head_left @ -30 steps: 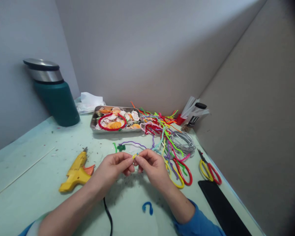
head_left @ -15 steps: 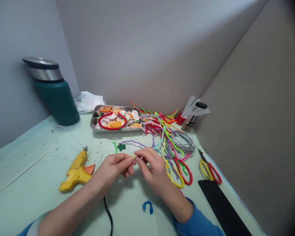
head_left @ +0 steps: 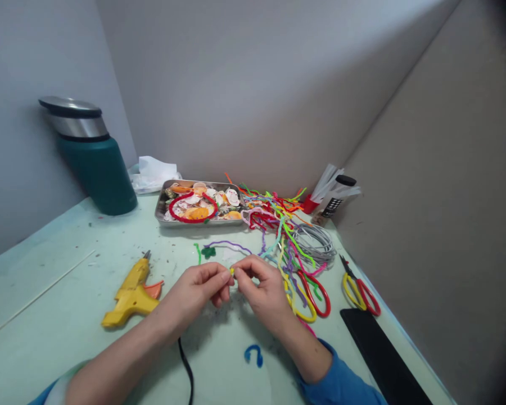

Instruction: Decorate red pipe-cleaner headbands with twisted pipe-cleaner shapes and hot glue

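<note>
My left hand (head_left: 206, 284) and my right hand (head_left: 259, 284) meet over the middle of the table. Both pinch a small yellow piece of pipe cleaner (head_left: 231, 271) between thumb and fingertips; most of it is hidden by the fingers. Just beyond the hands lie a dark green flower-shaped pipe cleaner (head_left: 208, 252), a short light green one (head_left: 198, 253) and a purple one (head_left: 227, 243). Nearer to me rests a bent blue pipe cleaner (head_left: 253, 355).
A yellow glue gun (head_left: 130, 298) lies left, its black cord (head_left: 186, 365) running toward me. Behind are a metal tray (head_left: 200, 224) of shells and a green bottle (head_left: 99, 174). To the right are tangled pipe cleaners (head_left: 278, 214), coiled wire (head_left: 316, 244) and scissors (head_left: 356, 289).
The fingertips have shifted slightly around the yellow piece, with the right thumb now more upright against it. Everything else stays in place.
</note>
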A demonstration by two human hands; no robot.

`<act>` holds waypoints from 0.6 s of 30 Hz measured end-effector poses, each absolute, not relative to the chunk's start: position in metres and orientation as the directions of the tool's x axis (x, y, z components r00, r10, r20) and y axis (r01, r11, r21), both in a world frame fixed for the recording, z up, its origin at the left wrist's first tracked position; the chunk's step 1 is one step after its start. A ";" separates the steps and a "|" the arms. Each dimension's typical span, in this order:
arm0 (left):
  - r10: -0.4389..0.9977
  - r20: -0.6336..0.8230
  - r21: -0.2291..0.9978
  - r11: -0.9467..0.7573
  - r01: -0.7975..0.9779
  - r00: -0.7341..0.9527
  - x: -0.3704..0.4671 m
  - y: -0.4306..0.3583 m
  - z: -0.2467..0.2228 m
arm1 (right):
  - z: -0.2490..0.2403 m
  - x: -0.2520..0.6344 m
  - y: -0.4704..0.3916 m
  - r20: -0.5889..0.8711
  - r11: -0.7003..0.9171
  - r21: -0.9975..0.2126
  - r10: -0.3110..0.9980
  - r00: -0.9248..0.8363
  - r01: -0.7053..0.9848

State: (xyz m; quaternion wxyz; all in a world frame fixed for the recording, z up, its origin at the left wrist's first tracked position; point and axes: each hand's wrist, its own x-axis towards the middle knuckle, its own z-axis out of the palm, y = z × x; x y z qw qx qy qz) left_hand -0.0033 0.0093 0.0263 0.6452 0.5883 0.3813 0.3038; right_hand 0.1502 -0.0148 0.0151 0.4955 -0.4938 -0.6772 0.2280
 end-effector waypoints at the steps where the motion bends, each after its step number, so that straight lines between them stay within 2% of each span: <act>1: 0.846 -0.141 0.990 0.127 0.062 0.514 -0.003 0.009 0.026 | 0.015 0.150 -0.015 0.448 0.410 -0.799 0.894 -0.020 0.440; 8: 0.862 -0.117 0.993 0.090 0.079 0.493 -0.003 0.013 0.023 | 0.014 0.153 -0.015 0.541 0.507 -0.675 0.834 -0.107 0.535; 15: 0.849 -0.168 0.983 0.104 0.152 0.501 -0.002 0.009 0.022 | 0.020 0.157 -0.029 0.512 0.469 -0.652 0.852 -0.110 0.596; 17: 0.848 -0.169 0.983 0.106 0.152 0.502 -0.002 0.008 0.023 | 0.025 0.168 -0.036 0.471 0.433 -0.611 0.872 -0.135 0.663; 18: 0.852 -0.169 0.983 0.109 0.148 0.495 -0.002 0.007 0.025 | 0.029 0.177 -0.039 0.424 0.364 -0.575 0.898 -0.113 0.732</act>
